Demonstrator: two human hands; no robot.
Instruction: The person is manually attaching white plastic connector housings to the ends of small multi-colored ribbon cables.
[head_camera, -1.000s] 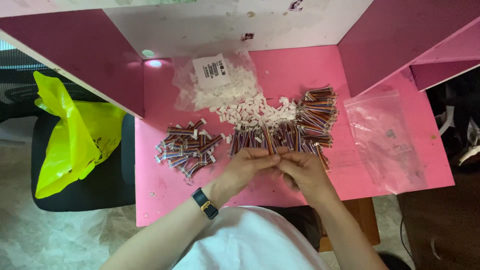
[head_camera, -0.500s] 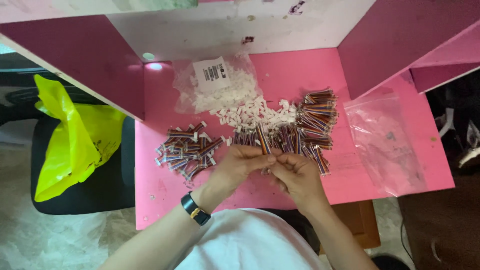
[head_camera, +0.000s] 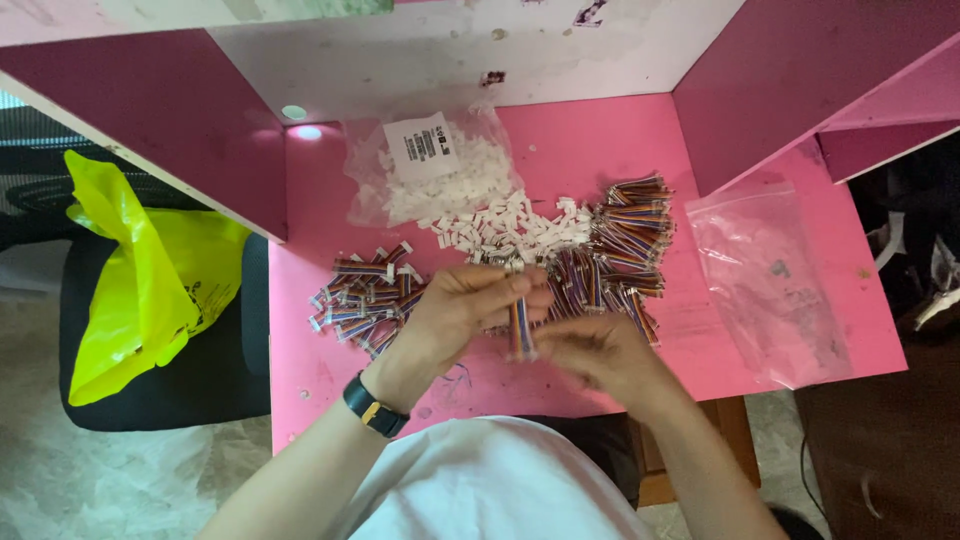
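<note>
1. the left hand (head_camera: 462, 312) is over the near middle of the pink table (head_camera: 600, 150), and its fingers (head_camera: 515, 290) are closed narrow around the upper end of a short striped wire piece (head_camera: 521, 333).
2. this wire piece stands nearly upright between both hands, with a white end at the top and a pale end at the bottom.
3. the right hand (head_camera: 598, 352) is just beside the wire piece, on its right and a little nearer; its fingers are curled, but it is blurred and i cannot tell if they grip the wire.
4. a black wrist watch (head_camera: 375, 406) sits on the left wrist.
5. to the left of the hands lies a small pile of wire pieces with white ends (head_camera: 365, 295).
6. to the right and farther lies a bigger pile of striped wires (head_camera: 620, 250), partly behind the hands.
7. small white connectors (head_camera: 510, 228) are spread just behind the hands, touching the bigger pile.
8. farther, a clear bag of white connectors (head_camera: 430, 170) with a white label lies near the back wall.
9. a flat clear plastic bag (head_camera: 770, 280) lies at the right side of the table.
10. a yellow plastic bag (head_camera: 150, 280) rests on a dark chair, left of the table.
</note>
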